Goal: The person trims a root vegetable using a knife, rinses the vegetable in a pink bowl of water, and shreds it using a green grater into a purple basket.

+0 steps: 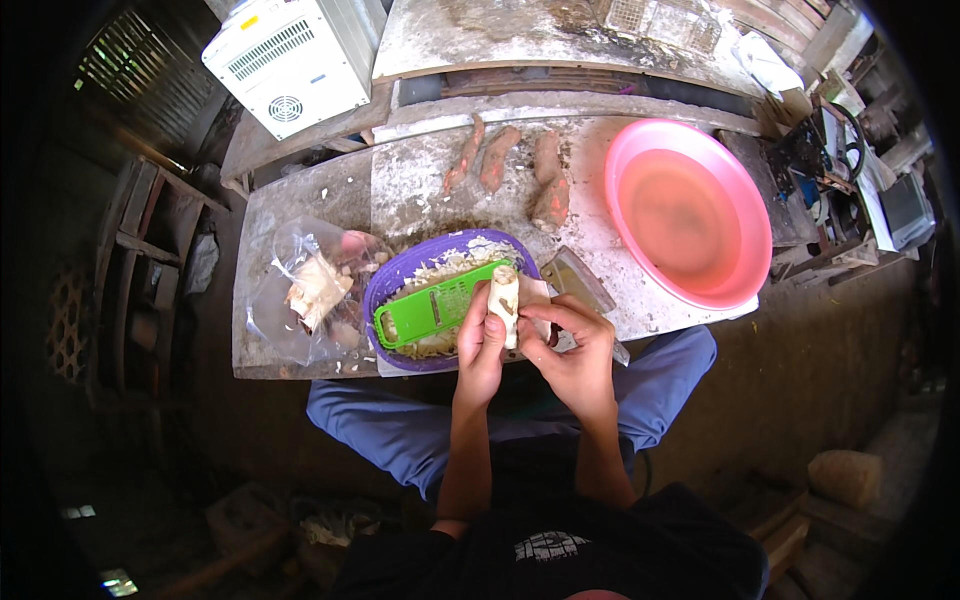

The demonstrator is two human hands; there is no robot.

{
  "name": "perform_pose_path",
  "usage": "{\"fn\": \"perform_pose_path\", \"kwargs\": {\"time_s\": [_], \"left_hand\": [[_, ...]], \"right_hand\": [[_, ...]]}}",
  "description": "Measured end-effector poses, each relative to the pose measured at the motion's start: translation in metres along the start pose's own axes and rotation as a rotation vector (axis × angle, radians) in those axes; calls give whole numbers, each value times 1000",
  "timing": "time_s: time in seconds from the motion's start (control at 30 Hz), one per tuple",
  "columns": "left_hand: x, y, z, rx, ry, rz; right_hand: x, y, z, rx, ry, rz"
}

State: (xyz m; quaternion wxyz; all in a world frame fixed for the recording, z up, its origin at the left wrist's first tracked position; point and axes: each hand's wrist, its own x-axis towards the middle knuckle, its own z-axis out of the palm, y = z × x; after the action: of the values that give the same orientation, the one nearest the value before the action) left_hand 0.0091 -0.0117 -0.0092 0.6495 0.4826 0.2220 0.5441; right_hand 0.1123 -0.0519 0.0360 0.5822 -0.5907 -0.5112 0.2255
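A pale, partly peeled cassava root [504, 292] stands roughly upright between my hands, above the table's near edge. My left hand [480, 350] is closed around its left side, thumb along the front. From the right, my right hand [583, 345] pinches at the loosened peel [535, 291], a pinkish-white flap at the root's side; its fingertips are partly hidden. Just left of the hands, a green grater [440, 304] lies across a purple basin [373, 302] holding white shreds. A flat, grey-brown blade-like tool [580, 280] lies beyond my right hand.
Several brown unpeeled roots [550, 190] lie at the table's far side. A pink basin [760, 240] of cloudy water stands at the right. A clear plastic bag [275, 325] with root pieces or peelings sits at the left. Behind it is a white boxy appliance [290, 65].
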Motion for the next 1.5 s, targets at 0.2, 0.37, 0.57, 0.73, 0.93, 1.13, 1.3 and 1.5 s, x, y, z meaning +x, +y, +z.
{"fn": "perform_pose_path", "kwargs": {"time_s": [0.2,0.37,0.57,0.73,0.93,1.13,1.3,1.5], "left_hand": [[-2,-3,-1,42,-25,22],[0,4,-4,126,-87,-4],[0,2,-6,142,-116,-56],[-2,-2,-4,156,-130,-57],[2,2,3,-126,84,-74],[3,0,-1,-306,56,-118],[3,5,6,-215,105,-156],[3,5,7,-200,94,-144]], "right_hand": [[2,-2,-10,44,-83,40],[3,-4,-14,20,-149,89],[1,10,-4,-18,-68,23],[2,13,1,19,-13,13],[2,5,1,30,-19,7],[3,2,-4,43,-136,-12],[4,-1,-3,-7,-111,-26],[3,-3,-3,-40,-107,-41]]}}
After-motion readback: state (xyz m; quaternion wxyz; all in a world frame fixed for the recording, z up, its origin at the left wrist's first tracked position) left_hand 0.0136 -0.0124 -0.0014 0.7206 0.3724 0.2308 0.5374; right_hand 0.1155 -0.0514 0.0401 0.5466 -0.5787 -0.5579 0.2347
